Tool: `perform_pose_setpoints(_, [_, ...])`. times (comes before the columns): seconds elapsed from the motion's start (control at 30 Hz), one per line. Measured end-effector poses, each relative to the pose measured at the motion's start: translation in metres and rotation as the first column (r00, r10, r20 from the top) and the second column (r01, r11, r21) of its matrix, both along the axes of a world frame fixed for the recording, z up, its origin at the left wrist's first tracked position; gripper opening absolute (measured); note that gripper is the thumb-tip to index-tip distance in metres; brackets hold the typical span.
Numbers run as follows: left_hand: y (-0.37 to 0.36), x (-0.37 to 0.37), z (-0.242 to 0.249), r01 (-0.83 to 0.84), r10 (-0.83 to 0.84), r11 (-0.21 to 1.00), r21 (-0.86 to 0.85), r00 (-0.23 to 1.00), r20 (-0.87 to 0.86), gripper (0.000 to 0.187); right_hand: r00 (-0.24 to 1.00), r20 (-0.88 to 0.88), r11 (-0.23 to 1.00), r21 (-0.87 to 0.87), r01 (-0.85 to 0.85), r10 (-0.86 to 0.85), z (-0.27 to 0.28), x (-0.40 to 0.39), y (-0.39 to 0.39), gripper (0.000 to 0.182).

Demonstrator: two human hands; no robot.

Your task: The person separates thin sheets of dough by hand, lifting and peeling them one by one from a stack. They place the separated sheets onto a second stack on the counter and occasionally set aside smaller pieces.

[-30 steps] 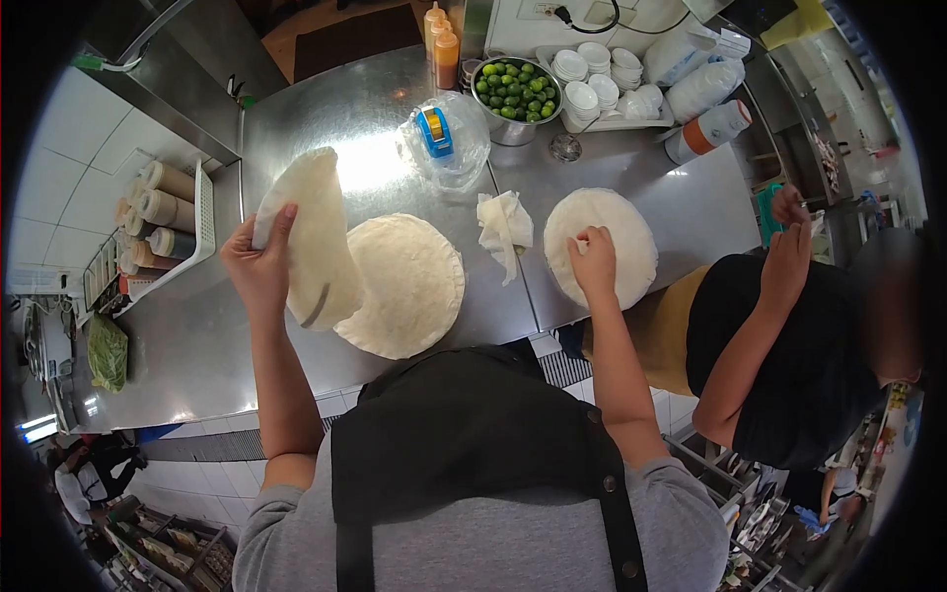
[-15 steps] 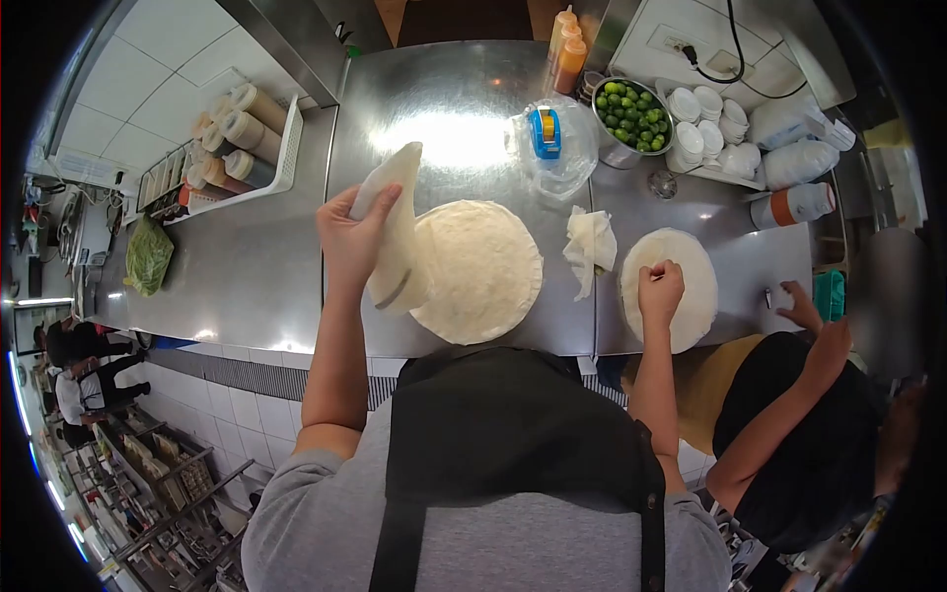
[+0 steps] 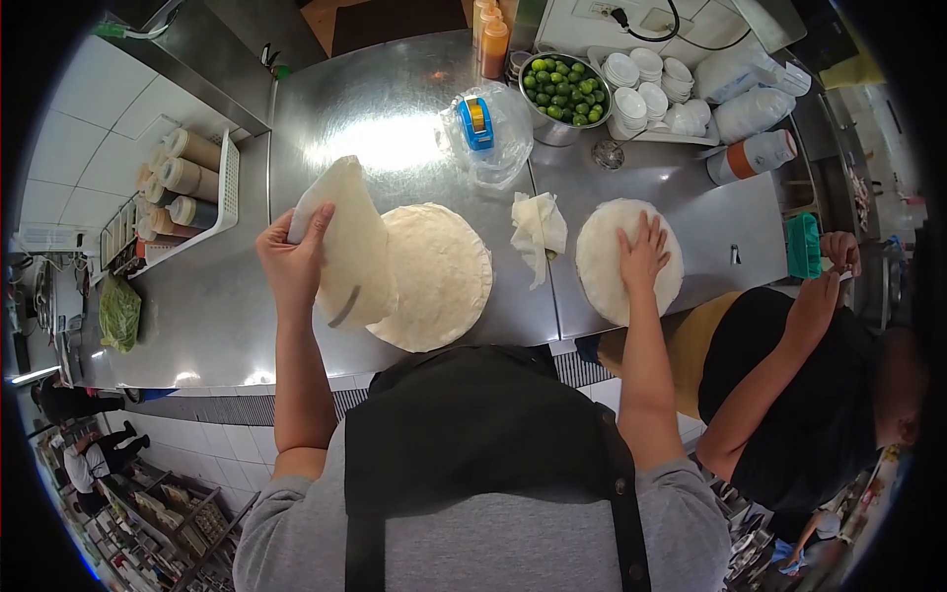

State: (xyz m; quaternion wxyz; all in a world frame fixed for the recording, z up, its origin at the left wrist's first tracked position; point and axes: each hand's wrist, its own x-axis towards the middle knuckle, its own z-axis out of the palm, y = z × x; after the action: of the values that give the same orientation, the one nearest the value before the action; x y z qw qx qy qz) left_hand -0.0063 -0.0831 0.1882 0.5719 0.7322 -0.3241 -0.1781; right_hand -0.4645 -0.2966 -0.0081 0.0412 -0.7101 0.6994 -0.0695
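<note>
left hand (image 3: 292,264) pinches a lifted tortilla (image 3: 345,242) by its far edge (sheet hangs, left of the big stack (image 3: 434,276)) | right hand (image 3: 643,252) lies flat, fingers spread, on right stack (image 3: 602,259) | steel counter (image 3: 395,118)

Crumpled paper (image 3: 539,235) between two tortilla stacks (image 3: 434,276) (image 3: 612,259) – lime bowl (image 3: 564,91) behind
</note>
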Motion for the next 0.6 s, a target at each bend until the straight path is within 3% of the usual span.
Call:
perform_pose_setpoints(0.17, [-0.007, -0.012, 0.002, 0.02, -0.022, 0.999, -0.04, 0.999, -0.047, 0.02, 0.998, -0.051, 0.999, 0.02, -0.035, 0.036, -0.005, -0.004, -0.001, 0.081])
perform_pose_setpoints(0.33, [-0.004, -0.028, -0.005, 0.083, -0.079, 0.991, 0.107, 0.996, -0.044, 0.023, 0.99, -0.105, 0.995, 0.039, -0.092, 0.096, 0.002, 0.022, 0.021, 0.084])
perform_pose_setpoints(0.4, [-0.005, -0.034, -0.001, 0.138, -0.14, 0.99, -0.026, 0.944, -0.297, 0.023, 0.992, -0.107, 0.995, 0.078, -0.06, 0.068, 0.001, 0.023, 0.016, 0.084])
perform_pose_setpoints(0.53, [-0.002, -0.04, 0.005, 0.103, -0.142, 0.988, -0.114, 0.896, -0.421, 0.02, 1.0, -0.001, 0.976, 0.215, 0.018, -0.018, 0.018, 0.041, 0.007, 0.085])
perform_pose_setpoints(0.57, [-0.001, -0.04, 0.006, 0.157, -0.195, 0.98, -0.123, 0.875, -0.443, 0.019, 0.994, 0.108, 0.995, 0.098, -0.002, -0.008, 0.028, 0.057, 0.012, 0.07])
perform_pose_setpoints(0.6, [0.001, -0.04, 0.007, 0.211, -0.249, 0.968, -0.134, 0.849, -0.466, 0.018, 0.994, 0.109, 0.995, 0.1, -0.011, 0.0, 0.051, 0.081, 0.021, 0.07])
